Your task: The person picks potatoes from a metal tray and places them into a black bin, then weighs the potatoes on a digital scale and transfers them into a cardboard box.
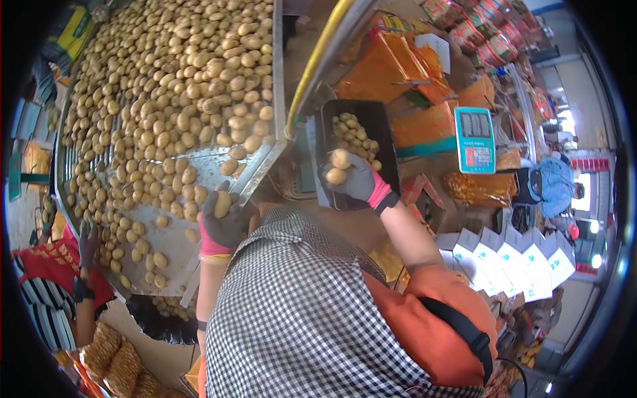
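The table [174, 245] is the widest thing here, thick with potatoes [215, 67] at its far end and thinner toward its near edge. The bin [389, 152] stands just beyond the table's right edge, part filled. At the table's near right corner is the left hand [221, 215], gloved, its fingers bent up around one potato [223, 204]. The right hand [358, 182] is farther out, past the table's right edge and above the bin, its fingers partly curled with two potatoes [338, 167] at their tips; how firm that grip is, I cannot tell. Done well, this step likely calls for a snug, gentle hold, since round skins roll and two together could slip apart. Any release is best made low, so nothing bounces or bruises. The left fingers should do well cupped like this, leaving the skin in sight for a check, while thin patches near the table's corner look easiest for picking singly.
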